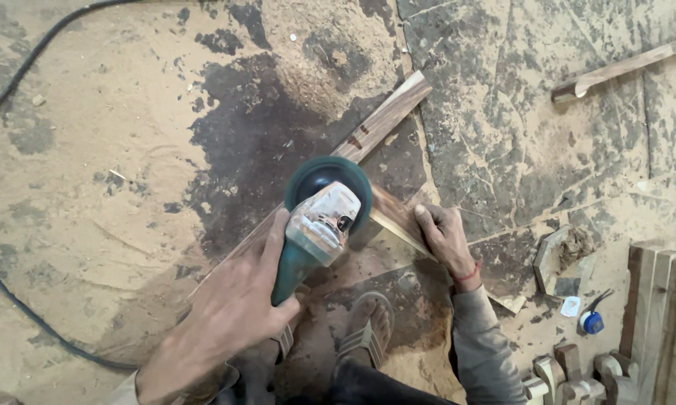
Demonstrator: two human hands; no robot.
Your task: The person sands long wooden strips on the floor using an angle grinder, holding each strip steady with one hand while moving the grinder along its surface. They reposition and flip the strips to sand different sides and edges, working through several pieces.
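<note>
My left hand (237,300) grips the green body of an angle grinder (317,229). Its round dark disc guard (329,178) lies on a long brown wooden strip (383,116) that runs diagonally across the sawdust-covered floor. My right hand (444,236), with a grey sleeve and a red wristband, presses flat on a shorter wooden piece (394,216) that meets the long strip at an angle, just right of the grinder. My sandalled foot (368,326) rests below the joint.
A black cable (8,289) curves along the left side. Another wooden strip (623,67) lies at the top right. Shaped wooden parts (653,307), an octagonal block (552,259) and a small blue object (591,322) sit at the lower right.
</note>
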